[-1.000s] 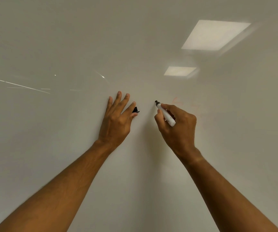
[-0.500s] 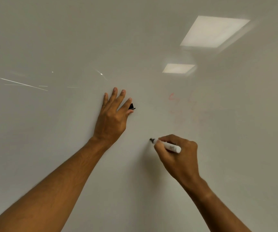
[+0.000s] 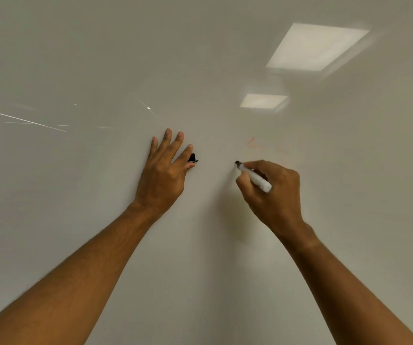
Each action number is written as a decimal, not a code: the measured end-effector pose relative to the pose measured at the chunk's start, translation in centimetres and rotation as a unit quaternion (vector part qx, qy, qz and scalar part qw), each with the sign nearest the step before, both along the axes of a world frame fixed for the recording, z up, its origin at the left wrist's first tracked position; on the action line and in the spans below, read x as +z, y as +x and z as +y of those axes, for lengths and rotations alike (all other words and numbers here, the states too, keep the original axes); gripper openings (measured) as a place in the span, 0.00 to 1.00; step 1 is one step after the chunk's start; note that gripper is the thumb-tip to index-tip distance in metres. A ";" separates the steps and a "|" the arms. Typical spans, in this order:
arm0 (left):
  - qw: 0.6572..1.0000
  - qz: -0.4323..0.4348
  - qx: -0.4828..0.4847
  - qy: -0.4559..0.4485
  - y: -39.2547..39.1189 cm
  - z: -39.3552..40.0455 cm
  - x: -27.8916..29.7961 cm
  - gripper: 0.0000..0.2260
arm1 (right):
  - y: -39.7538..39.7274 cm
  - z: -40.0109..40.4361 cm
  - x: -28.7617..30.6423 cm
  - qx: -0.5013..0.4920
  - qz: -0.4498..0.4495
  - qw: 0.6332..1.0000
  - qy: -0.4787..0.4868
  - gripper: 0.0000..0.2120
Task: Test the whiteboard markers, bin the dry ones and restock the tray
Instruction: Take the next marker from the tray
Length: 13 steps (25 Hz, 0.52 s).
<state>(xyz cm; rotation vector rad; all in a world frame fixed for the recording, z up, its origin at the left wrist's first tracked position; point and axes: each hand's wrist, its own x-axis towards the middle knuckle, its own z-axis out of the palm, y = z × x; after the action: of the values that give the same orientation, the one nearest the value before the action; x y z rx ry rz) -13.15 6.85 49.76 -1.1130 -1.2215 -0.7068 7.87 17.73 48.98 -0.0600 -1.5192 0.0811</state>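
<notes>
A white whiteboard (image 3: 100, 220) fills the view. My right hand (image 3: 272, 192) grips a white marker (image 3: 256, 179) with a black tip. The tip points up-left and meets the board right of centre. No dark line shows on the board around the tip. My left hand (image 3: 163, 173) rests flat against the board with its fingers spread. It pinches a small black marker cap (image 3: 192, 158) between thumb and forefinger. The two hands are a short gap apart.
Faint red marks (image 3: 252, 144) sit on the board just above my right hand. Two ceiling lights (image 3: 315, 47) reflect in the upper right of the board. Thin bright streaks (image 3: 26, 120) cross its left side.
My right hand swept the marker down the board, then back up near where it started. No dark stroke appeared along that path. My left hand stayed in place with the cap.
</notes>
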 end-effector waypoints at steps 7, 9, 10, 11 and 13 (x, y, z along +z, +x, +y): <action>1.000 -0.009 0.004 -0.005 0.4 0.0 -0.2 0.17 | 2.4 0.0 -5.2 0.013 -0.085 0.991 -0.105 0.08; 1.000 -0.022 0.004 -0.006 0.7 0.0 -0.2 0.17 | 2.8 -0.3 -6.2 0.069 -0.128 0.976 -0.164 0.08; 1.000 -0.026 0.000 -0.011 0.7 0.0 -0.2 0.17 | 3.2 -0.2 -6.5 0.112 -0.113 0.966 -0.202 0.08; 0.999 -0.030 -0.004 -0.013 0.8 -0.1 -0.3 0.17 | 3.5 0.0 -6.6 0.156 -0.090 0.956 -0.231 0.08; 0.999 -0.043 -0.009 -0.013 1.2 -0.2 -0.6 0.16 | 3.9 0.1 -7.1 0.233 -0.064 0.933 -0.265 0.06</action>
<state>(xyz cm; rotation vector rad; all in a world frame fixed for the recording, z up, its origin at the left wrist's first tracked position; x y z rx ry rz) -11.94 6.61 49.12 -1.1266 -1.2972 -0.7608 11.78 17.79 41.91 -0.1368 -1.5791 0.8841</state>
